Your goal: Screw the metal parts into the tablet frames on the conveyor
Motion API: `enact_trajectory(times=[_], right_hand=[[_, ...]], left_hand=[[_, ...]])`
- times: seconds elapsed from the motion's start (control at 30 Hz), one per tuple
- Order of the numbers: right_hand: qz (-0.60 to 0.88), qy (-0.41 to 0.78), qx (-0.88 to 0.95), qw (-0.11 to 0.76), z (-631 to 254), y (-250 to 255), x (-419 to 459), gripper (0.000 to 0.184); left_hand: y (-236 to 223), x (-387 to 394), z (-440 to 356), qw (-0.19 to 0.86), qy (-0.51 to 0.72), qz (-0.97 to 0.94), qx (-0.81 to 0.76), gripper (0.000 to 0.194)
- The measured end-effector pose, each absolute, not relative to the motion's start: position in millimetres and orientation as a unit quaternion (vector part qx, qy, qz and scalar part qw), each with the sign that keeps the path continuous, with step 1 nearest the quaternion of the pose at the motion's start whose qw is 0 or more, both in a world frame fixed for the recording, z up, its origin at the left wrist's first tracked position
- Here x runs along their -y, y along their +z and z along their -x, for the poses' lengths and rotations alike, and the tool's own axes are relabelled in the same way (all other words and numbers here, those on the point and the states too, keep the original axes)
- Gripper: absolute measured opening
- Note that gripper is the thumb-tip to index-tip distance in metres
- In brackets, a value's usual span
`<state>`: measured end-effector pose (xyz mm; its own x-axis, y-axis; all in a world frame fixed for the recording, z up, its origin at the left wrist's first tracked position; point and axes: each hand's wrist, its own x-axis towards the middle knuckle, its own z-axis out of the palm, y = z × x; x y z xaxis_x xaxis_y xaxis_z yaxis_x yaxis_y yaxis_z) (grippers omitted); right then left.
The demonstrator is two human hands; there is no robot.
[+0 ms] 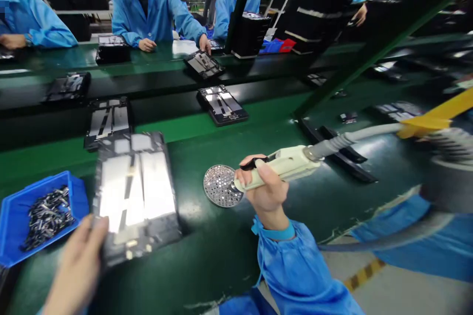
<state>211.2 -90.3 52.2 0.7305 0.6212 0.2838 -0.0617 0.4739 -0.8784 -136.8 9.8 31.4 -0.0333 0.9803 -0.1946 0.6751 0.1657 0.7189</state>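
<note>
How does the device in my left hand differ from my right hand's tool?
The device is flat and broad; the tool is long and narrow.
The device is black with silvery panels; the tool is mostly cream.
The left hand holds the device's edge; the right hand wraps around the tool.
Both are hand-held.

Dark green bench (207, 246) fills lower middle of frame. On it: blue bin (79, 199) of small parts (48, 216), lower left; dark strips (349, 166), right of centre. Brighter green strip (166, 130) behind: flat device (223, 104), upper centre; second device (107, 120), left. Far bench (83, 56), upper left: device stack (113, 50).
</note>
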Motion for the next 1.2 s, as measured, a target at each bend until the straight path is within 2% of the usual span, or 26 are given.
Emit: enact_trajectory(times=[0.03,0.1,0.23,0.33,0.43,0.5,0.9,0.97,1.1,1.2], right_hand=[[0.470,0.213,0.298,0.803,-211,49,89,0.032],[0.480,0.211,0.290,0.801,-210,44,86,0.032],[0.493,0.209,0.275,0.799,-211,32,78,0.034],[0.499,0.210,0.270,0.797,-211,25,73,0.035],[0.505,0.207,0.273,0.792,-211,21,70,0.035],[0.508,0.205,0.277,0.789,-211,20,69,0.035],[0.506,0.208,0.309,0.778,-212,17,72,0.035],[0.503,0.205,0.317,0.777,-213,15,72,0.035],[0.496,0.209,0.326,0.777,-215,12,74,0.035],[0.491,0.209,0.328,0.780,-217,13,74,0.034]], left_hand=[[19,18,119,0.410,0.223,-0.569,-0.676,0.059],[0,57,94,0.464,0.212,-0.555,-0.657,0.070],[-2,64,102,0.413,0.109,-0.652,-0.626,0.083],[15,34,132,0.342,0.033,-0.708,-0.617,0.066],[27,4,146,0.243,0.059,-0.727,-0.639,0.043],[27,-9,144,0.214,0.079,-0.735,-0.639,0.035],[14,-26,129,0.255,0.090,-0.715,-0.644,0.030],[10,-30,134,0.266,0.078,-0.723,-0.632,0.036],[0,-39,144,0.307,0.073,-0.716,-0.623,0.061],[-5,-42,146,0.317,0.071,-0.720,-0.613,0.066]])
